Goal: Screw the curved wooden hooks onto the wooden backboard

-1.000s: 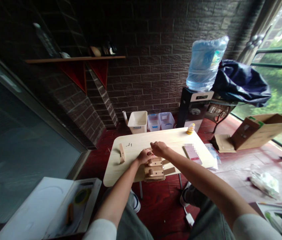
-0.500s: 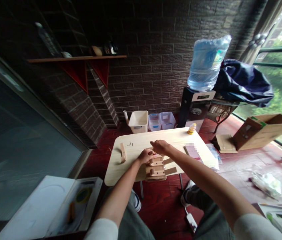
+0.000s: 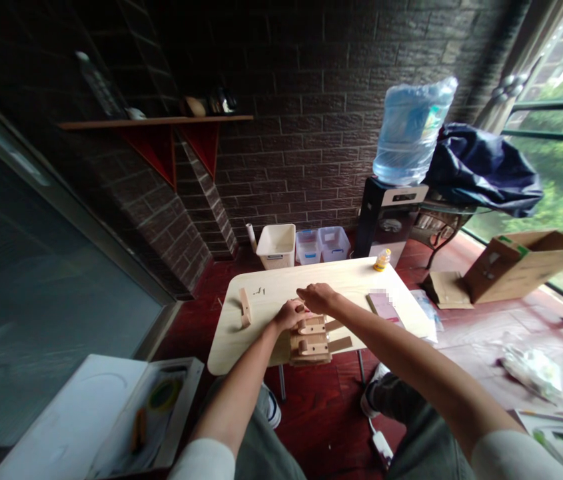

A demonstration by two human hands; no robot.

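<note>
A small wooden assembly point(image 3: 312, 339) of stacked light-wood pieces with pegs rests on the near edge of a pale wooden table point(image 3: 271, 333). My left hand point(image 3: 290, 315) is closed against the assembly's top left. My right hand point(image 3: 317, 297) is curled over its far end, fingers pinched on something too small to make out. A loose wooden piece point(image 3: 244, 307) lies on the table to the left, with a few small dark screws point(image 3: 260, 291) beside it.
A phone point(image 3: 384, 306) and a small yellow bottle point(image 3: 382, 260) sit on the table's right side. Beyond the table stand a white bin point(image 3: 276, 244), clear boxes point(image 3: 321, 243) and a water dispenser point(image 3: 395, 200). A cardboard box point(image 3: 521, 263) lies right; an open white case point(image 3: 111, 420) near left.
Both hands stay on the wooden assembly with only slight shifts of the right hand's fingers; the camera view has moved a little.
</note>
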